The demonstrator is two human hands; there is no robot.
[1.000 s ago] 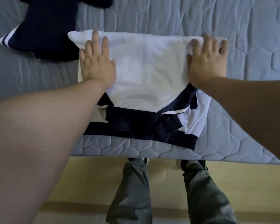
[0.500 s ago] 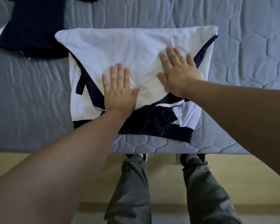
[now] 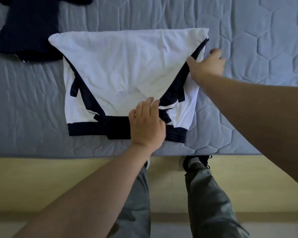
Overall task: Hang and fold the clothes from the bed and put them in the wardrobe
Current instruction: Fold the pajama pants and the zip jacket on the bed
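Observation:
A white shirt with navy trim [image 3: 124,69] lies folded flat on the grey quilted bed [image 3: 248,48], near its front edge. My left hand [image 3: 147,126] rests on the shirt's near navy hem, fingers bent onto the cloth. My right hand [image 3: 206,66] is at the shirt's right side, thumb on top and fingers curled under the edge, gripping it.
A dark navy garment [image 3: 27,30] lies on the bed to the far left of the shirt. The bed's front edge runs across the view, with a pale wooden bed frame [image 3: 58,177] below it and my legs and shoes [image 3: 196,162] by it.
Both hands left the middle of the shirt. The left slid back to the near hem. The right moved out to the right edge and took hold of it.

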